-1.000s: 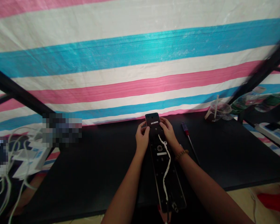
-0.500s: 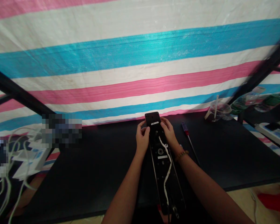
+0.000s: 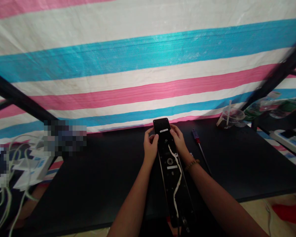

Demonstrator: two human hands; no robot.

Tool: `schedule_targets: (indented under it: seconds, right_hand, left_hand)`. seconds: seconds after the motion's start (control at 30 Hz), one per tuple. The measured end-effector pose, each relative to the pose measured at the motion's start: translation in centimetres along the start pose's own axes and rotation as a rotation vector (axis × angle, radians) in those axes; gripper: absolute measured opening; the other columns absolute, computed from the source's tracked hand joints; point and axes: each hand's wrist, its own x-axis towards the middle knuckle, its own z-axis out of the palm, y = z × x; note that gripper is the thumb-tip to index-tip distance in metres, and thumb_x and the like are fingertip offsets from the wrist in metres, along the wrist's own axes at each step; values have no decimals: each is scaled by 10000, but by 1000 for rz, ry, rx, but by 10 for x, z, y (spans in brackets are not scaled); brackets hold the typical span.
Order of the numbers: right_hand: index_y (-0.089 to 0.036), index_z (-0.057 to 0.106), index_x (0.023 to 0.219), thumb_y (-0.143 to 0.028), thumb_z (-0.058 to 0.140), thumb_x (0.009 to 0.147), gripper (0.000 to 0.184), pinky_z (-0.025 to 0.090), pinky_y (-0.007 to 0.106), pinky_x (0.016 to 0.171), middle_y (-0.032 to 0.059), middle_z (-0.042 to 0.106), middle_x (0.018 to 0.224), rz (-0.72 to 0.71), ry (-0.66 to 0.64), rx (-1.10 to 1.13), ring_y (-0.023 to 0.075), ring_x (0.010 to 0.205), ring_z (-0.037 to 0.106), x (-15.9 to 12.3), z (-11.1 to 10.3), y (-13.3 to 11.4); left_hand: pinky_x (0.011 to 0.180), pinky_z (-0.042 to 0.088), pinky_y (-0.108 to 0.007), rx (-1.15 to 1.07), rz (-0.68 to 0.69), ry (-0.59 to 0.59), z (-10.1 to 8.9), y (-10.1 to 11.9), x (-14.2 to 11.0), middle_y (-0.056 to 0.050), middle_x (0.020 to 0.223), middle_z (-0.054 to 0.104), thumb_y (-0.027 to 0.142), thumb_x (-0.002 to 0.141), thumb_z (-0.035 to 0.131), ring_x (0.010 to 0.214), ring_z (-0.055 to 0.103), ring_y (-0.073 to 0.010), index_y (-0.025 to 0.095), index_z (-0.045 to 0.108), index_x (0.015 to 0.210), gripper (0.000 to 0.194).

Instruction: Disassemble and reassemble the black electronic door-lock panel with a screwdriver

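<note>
A long black door lock panel point(image 3: 164, 177) is held lengthwise in front of me, its back face up. Along it runs a white-sleeved cable point(image 3: 180, 176), passing a round fitting and small white labels. My left hand point(image 3: 151, 143) grips the far part of the panel's left edge, thumb on the rim. Opposite it, my right hand point(image 3: 179, 140) holds the right edge, with its thumb on the back face. The fingers beneath the panel are partly hidden. To the right of my right hand lies a screwdriver point(image 3: 195, 135) with a blue and red handle.
The black tabletop point(image 3: 101, 181) spreads beneath my arms. A plastic cup point(image 3: 228, 118) with a straw stands at the back right, beside clear plastic packaging point(image 3: 256, 108). White cables point(image 3: 27, 164) hang at the left. A striped sheet point(image 3: 138, 72) closes off the back.
The panel has tilted slightly: its far end is a little higher in view and its near end a little lower. Both hands keep their hold almost unmoved.
</note>
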Motion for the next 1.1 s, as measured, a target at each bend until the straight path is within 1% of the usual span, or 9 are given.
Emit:
schedule_targets:
  seconds: [0.23,0.33,0.57,0.73,0.83,0.97,1.1]
  right_hand:
    - [-225,648,1064,-422,592,836,307,508,376,934,61,725,1080,-2,-1,-16,243,1060,647,1,0,0]
    - [-231,650,1056,-431,589,834,305,509,367,924,57,725,1083,3,9,-25,243,1061,646,1,0,1]
    - [-225,653,1060,-420,586,845,298,516,353,903,52,726,1085,6,-11,-19,232,1025,656,1,-1,3]
    - [-221,662,1059,-410,588,851,291,521,358,891,55,729,1075,1,-14,-19,236,1010,660,0,-1,0]
    - [-217,661,1057,-408,595,847,292,525,361,900,57,731,1084,9,-10,-10,236,1016,663,0,0,0]
    - [-211,662,1093,-409,613,829,334,525,376,930,75,723,1154,28,13,12,246,1094,650,2,0,3]
    - [-215,647,1198,-393,632,811,426,506,403,991,85,684,1265,44,1,62,245,1144,641,3,-1,8]
  left_hand:
    - [602,484,-254,4,-3,3,0,-1,0,-4,805,673,342,840,627,685,638,-154,225,528,1222,411]
    - [603,485,-255,7,-2,4,0,0,0,-5,802,674,350,838,628,684,641,-156,224,529,1218,413]
    - [595,482,-247,4,2,10,1,3,-1,-7,811,674,333,835,625,674,635,-147,218,537,1202,395]
    - [569,469,-242,1,-19,6,1,4,-1,12,743,651,326,835,622,633,620,-144,219,528,1206,397]
    - [566,470,-243,-10,-30,4,1,2,0,13,742,652,336,832,628,627,619,-144,223,526,1212,409]
    - [560,469,-242,0,-47,12,1,1,1,5,763,663,349,833,631,627,622,-144,225,534,1213,412]
    - [562,475,-243,17,-65,15,1,0,1,-2,785,679,359,845,624,633,628,-146,230,542,1217,402]
